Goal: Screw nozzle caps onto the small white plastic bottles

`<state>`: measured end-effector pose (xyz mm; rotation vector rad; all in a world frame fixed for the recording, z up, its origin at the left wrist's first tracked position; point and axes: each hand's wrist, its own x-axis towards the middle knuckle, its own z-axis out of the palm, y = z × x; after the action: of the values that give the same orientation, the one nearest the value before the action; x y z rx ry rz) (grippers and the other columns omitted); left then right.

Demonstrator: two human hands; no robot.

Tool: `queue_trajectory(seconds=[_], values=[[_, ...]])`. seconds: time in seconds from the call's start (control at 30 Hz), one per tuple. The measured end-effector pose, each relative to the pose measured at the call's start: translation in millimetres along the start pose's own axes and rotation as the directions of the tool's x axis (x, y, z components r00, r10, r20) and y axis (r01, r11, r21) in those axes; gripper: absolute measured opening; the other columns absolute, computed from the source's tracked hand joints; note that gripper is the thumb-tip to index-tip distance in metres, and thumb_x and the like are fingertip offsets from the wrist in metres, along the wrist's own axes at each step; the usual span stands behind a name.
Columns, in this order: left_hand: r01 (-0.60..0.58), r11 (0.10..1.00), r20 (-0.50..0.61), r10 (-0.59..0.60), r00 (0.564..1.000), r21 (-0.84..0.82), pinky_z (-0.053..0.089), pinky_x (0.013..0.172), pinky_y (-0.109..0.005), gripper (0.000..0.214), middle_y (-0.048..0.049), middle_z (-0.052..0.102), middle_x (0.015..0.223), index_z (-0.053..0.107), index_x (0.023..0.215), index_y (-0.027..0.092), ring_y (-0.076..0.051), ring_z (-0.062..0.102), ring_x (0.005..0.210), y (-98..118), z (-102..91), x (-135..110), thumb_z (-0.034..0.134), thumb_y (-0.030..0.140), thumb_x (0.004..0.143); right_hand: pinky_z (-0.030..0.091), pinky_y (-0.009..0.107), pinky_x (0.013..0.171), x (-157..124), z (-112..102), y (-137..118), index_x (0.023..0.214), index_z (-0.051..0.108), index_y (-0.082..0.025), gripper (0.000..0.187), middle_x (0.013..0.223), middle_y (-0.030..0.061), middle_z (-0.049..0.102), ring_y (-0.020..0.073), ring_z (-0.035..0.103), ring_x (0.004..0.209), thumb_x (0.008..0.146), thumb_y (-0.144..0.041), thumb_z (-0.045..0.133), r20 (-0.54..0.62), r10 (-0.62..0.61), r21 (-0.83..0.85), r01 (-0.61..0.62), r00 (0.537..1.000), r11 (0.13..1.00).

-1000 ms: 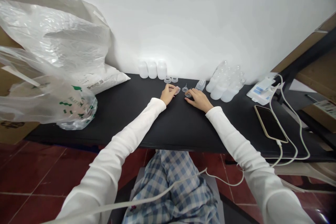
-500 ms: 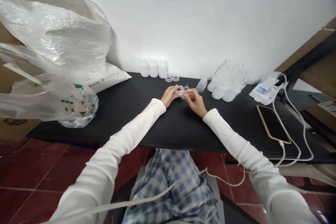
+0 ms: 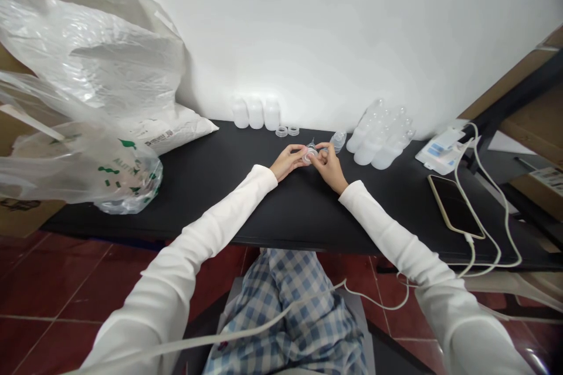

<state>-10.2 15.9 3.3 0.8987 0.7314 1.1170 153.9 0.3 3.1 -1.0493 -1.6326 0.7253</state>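
Note:
My left hand (image 3: 287,161) and my right hand (image 3: 329,164) meet above the middle of the black table (image 3: 246,211). Between their fingertips they pinch a small clear plastic ring cap (image 3: 309,155) with a clear teat-like piece on it. Both hands are closed on these parts. Just behind them lie two loose clear rings (image 3: 287,130) and a small clear ribbed piece (image 3: 338,140). Three white bottles (image 3: 256,113) stand against the wall.
A cluster of clear bottles (image 3: 380,135) lies at the right back. A phone (image 3: 454,206) with a white cable and a white packet (image 3: 440,149) sit at the right. Big plastic bags (image 3: 88,105) crowd the table's left end. Cardboard boxes flank both sides.
The hands rose from the tabletop, picked up the clear parts and brought them together; since half a second ago they shifted slightly right and back.

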Motion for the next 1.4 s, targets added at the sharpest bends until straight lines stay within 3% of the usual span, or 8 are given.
queue_trajectory(seconds=[0.17,0.37,0.53,0.8,1.2,1.4], values=[[0.004,1.0,0.027,-0.004,1.0,0.004,0.056,0.095,-0.042,0.026,-0.0064,0.075,0.093,0.054,0.101,0.015,-0.015,0.073,0.083,-0.1,-0.3,0.0,0.072,0.027,0.087,0.033,0.027,0.058,1.1,-2.3,3.5,0.09,0.056,-0.022,0.037,0.062,-0.0073,0.042,0.01,0.039,0.056,0.087,-0.058,0.063,0.003,0.001,-0.123,-0.001,1.0,0.992],[-0.067,0.989,0.078,0.057,0.995,0.129,0.055,0.098,-0.043,0.046,-0.0031,0.075,0.086,0.05,0.109,0.016,-0.015,0.073,0.079,-8.0,-5.9,4.4,0.081,0.014,0.075,0.033,0.027,0.056,2.6,-1.8,6.9,0.092,0.053,-0.022,0.04,0.063,-0.0068,0.043,0.0103,0.039,0.055,0.087,-0.061,0.061,0.024,0.007,-0.131,-0.003,1.0,0.991],[-0.146,0.961,0.061,0.135,0.989,0.234,0.059,0.086,-0.037,0.043,-0.001,0.074,0.081,0.048,0.106,0.016,-0.014,0.073,0.073,-13.6,-9.7,7.9,0.08,0.017,0.076,0.033,0.027,0.054,1.6,0.1,6.8,0.103,0.049,-0.023,0.038,0.065,-0.0069,0.044,0.011,0.041,0.054,0.091,-0.058,0.056,0.111,-0.033,-0.094,0.043,0.993,0.995],[-0.225,0.903,0.089,0.207,0.974,0.365,0.059,0.071,-0.026,0.033,0.0034,0.071,0.072,0.047,0.102,0.018,-0.011,0.071,0.065,-12.1,-7.7,2.7,0.072,0.015,0.081,0.034,0.026,0.052,1.7,0.6,9.5,0.097,0.044,-0.024,0.036,0.066,-0.0067,0.048,0.01,0.042,0.052,0.088,-0.055,0.061,0.129,-0.042,-0.089,0.053,0.991,0.995],[-0.24,0.849,0.082,0.229,0.97,0.471,0.054,0.059,-0.022,0.028,0.0074,0.066,0.062,0.046,0.097,0.019,-0.008,0.063,0.053,-8.0,-2.7,0.4,0.063,0.004,0.08,0.034,0.027,0.052,-1.1,4.2,10.6,0.086,0.038,-0.026,0.038,0.061,-0.0079,0.046,0.0109,0.044,0.052,0.087,-0.055,0.062,0.108,-0.002,-0.026,0.005,0.994,1.0],[-0.202,0.888,0.048,0.2,0.979,0.414,0.055,0.06,-0.022,0.025,0.0059,0.067,0.064,0.047,0.096,0.018,-0.01,0.066,0.056,-6.8,-2.0,1.1,0.067,0.012,0.083,0.035,0.027,0.055,-0.7,4.2,5.8,0.09,0.041,-0.025,0.04,0.063,-0.0073,0.048,0.0112,0.044,0.054,0.087,-0.06,0.06,0.108,0.032,-0.034,-0.029,0.994,0.999]])
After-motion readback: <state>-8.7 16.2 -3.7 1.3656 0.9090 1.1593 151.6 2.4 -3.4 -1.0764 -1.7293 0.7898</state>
